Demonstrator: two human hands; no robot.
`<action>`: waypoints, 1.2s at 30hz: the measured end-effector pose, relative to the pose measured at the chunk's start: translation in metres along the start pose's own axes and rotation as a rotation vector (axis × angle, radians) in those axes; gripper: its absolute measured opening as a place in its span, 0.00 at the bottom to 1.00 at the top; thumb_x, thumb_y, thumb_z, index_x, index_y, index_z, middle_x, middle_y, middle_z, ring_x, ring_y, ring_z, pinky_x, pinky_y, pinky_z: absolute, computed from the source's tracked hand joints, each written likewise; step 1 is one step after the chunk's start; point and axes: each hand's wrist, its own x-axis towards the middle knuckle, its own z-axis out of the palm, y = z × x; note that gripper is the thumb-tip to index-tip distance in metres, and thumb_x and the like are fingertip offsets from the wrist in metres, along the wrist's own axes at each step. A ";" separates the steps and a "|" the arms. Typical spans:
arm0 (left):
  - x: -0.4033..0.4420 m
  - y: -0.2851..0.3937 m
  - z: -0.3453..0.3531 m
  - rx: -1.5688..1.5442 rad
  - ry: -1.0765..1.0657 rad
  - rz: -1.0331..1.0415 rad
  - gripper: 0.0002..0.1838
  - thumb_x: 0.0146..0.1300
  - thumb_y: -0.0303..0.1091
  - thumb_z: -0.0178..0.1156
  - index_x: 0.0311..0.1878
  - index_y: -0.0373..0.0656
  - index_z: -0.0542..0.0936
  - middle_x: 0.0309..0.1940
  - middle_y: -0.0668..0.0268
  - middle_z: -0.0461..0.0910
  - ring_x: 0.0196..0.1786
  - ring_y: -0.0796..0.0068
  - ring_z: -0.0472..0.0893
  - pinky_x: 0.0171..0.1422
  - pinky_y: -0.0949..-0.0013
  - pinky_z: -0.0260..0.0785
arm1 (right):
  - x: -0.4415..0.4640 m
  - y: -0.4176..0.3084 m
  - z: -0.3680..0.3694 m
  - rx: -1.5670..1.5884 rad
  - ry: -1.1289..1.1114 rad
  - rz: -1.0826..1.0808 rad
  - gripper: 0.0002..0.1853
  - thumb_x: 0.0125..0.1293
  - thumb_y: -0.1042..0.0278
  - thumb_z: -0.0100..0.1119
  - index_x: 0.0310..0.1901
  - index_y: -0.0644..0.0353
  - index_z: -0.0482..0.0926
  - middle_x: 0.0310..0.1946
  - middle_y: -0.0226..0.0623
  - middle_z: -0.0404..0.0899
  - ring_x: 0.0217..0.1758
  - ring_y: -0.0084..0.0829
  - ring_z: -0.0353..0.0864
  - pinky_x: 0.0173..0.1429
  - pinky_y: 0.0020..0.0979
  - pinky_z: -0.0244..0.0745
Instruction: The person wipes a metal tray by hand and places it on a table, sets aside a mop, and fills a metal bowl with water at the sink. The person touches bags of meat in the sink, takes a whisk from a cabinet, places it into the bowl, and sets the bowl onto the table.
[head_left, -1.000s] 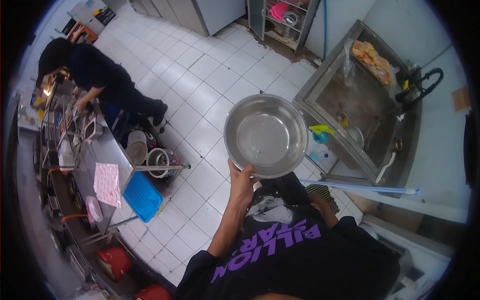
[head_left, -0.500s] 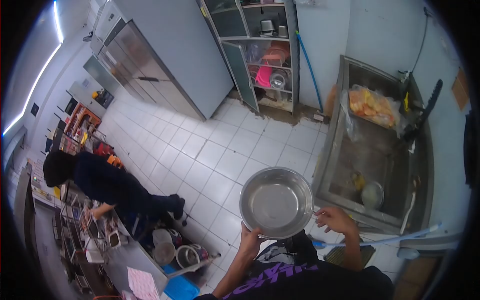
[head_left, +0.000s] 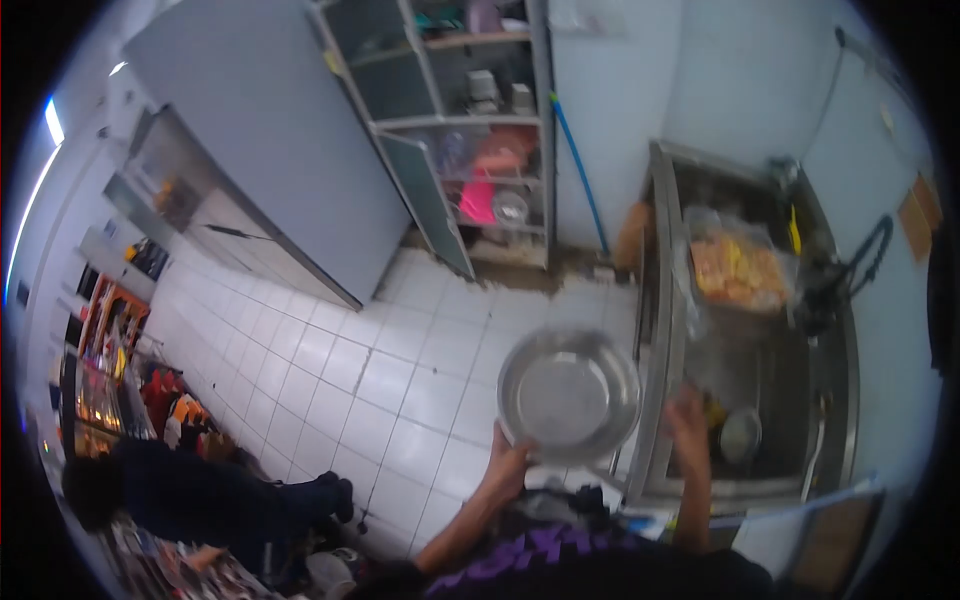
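Observation:
A wide stainless steel bowl [head_left: 568, 390] is held out over the floor, its inside facing me and nothing seen in it. My left hand [head_left: 512, 465] grips its lower left rim. My right hand [head_left: 686, 415] is apart from the bowl, above the near edge of the metal sink [head_left: 655, 400]; motion smears its fingers. Inside the sink, past this hand, a small round bowl [head_left: 741, 434] sits beside some yellow scraps [head_left: 714, 412]. Farther back lies a clear plastic bag [head_left: 740, 272] of orange and yellow food.
Left of the sink, a cabinet [head_left: 455, 125] with its lower door ajar holds pans and a pink container [head_left: 478, 202]. A blue pole [head_left: 580, 170] leans on the wall. A large grey refrigerator [head_left: 265, 130] stands farther left. Another person [head_left: 210, 500] works at the lower left.
The view has turned toward the left. My right hand has gone from beside the bowl out over the sink edge. The steel bowl stays in my left hand.

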 end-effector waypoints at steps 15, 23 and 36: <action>0.209 0.042 0.167 0.356 -0.662 -0.265 0.37 0.48 0.18 0.51 0.62 0.46 0.50 0.53 0.54 0.64 0.50 0.56 0.74 0.50 0.53 0.74 | 0.101 -0.072 -0.076 0.152 0.879 -0.129 0.23 0.64 0.62 0.54 0.59 0.62 0.68 0.51 0.37 0.75 0.51 0.26 0.73 0.52 0.26 0.67; 0.275 -0.054 0.281 0.569 -0.860 -0.416 0.39 0.49 0.20 0.53 0.65 0.47 0.49 0.52 0.59 0.66 0.46 0.64 0.76 0.39 0.64 0.77 | 0.300 -0.052 -0.231 -0.386 0.887 0.110 0.21 0.58 0.67 0.53 0.51 0.69 0.70 0.52 0.54 0.73 0.54 0.47 0.74 0.55 0.40 0.69; 0.282 -0.177 0.407 0.605 -0.860 -0.586 0.41 0.42 0.21 0.54 0.63 0.48 0.52 0.52 0.62 0.64 0.46 0.67 0.74 0.36 0.64 0.77 | 0.458 0.108 -0.376 -0.979 0.859 0.265 0.20 0.52 0.69 0.49 0.47 0.69 0.70 0.46 0.55 0.72 0.58 0.52 0.67 0.61 0.46 0.63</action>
